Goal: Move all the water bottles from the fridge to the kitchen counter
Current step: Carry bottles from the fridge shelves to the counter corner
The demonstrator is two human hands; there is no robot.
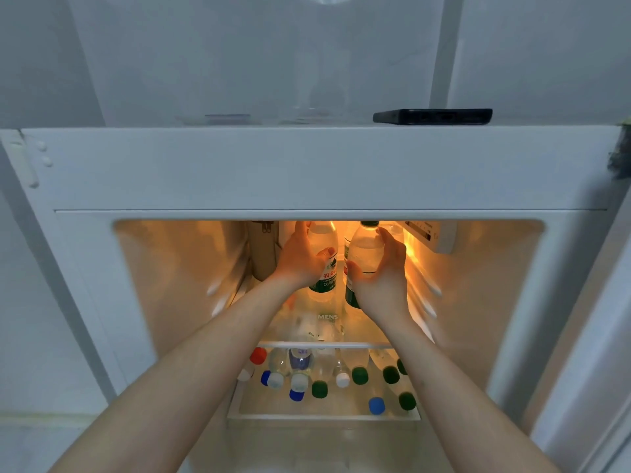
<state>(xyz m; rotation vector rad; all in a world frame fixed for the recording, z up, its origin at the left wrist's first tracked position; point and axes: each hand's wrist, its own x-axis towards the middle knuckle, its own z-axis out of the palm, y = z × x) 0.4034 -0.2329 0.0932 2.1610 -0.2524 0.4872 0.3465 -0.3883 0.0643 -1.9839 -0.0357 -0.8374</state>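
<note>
Both arms reach into the open fridge (307, 169), lit orange inside. My left hand (300, 257) grips a clear water bottle (324, 240) with a green label on the upper shelf. Beside it, my right hand (382, 278) grips a second clear bottle (367, 247) with a dark green cap and green label. Both bottles stand upright, close together. On the lower shelf (324, 344) below stand several more bottles (321, 387) with red, blue, white and green caps, seen from above.
A beige pouch (263, 250) stands at the left of the upper shelf, next to my left hand. A control panel (432, 235) sits at the top right inside. A dark flat device (433, 116) lies on the fridge top. The open door (587, 336) is at the right.
</note>
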